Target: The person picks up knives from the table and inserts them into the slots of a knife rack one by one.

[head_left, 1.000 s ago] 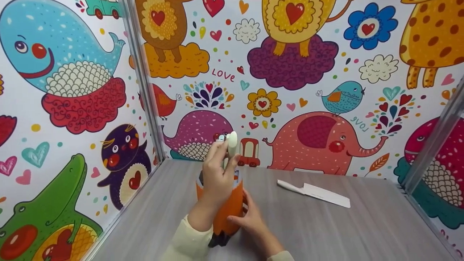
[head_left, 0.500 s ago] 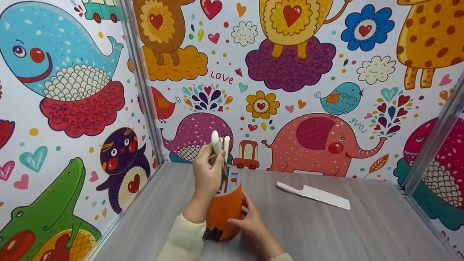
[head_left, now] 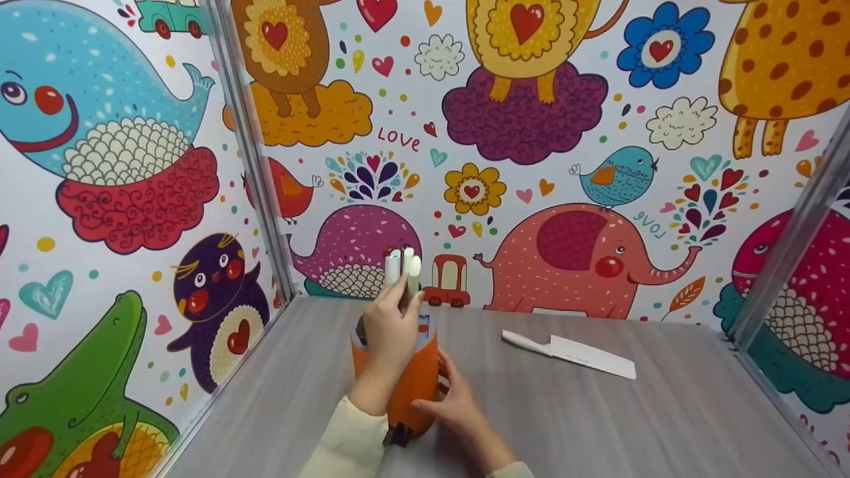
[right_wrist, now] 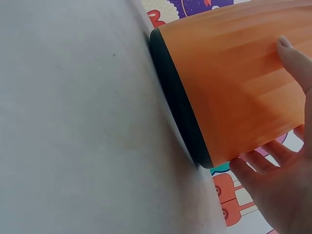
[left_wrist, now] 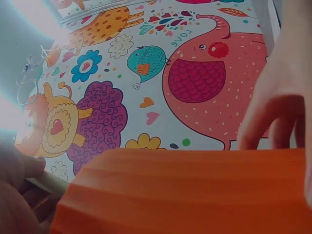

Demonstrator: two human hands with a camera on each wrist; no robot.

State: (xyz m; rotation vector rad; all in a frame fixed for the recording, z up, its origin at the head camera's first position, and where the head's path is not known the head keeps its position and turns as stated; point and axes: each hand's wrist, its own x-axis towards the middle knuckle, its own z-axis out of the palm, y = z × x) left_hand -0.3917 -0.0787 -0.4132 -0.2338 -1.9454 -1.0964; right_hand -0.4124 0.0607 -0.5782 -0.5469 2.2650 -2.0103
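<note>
An orange knife block with a grey slotted top and a dark base stands before me. Over its mouth, my left hand grips a white-handled knife, whose blade is hidden behind the hand. Two more pale handles rise close beside it. The left wrist view catches this hand with a pale handle at its fingers, beside the block's ribbed wall. My right hand holds the block's right side, thumb in front and fingers round the far side, as the right wrist view also shows.
A white cleaver lies flat on the grey wood-grain table, right of the block. Walls printed with cartoon animals close off the back and sides, with metal posts at the corners.
My left hand first went left with the handle, showing the block's slots, and then came back right over the mouth. The right hand keeps its hold on the block.
</note>
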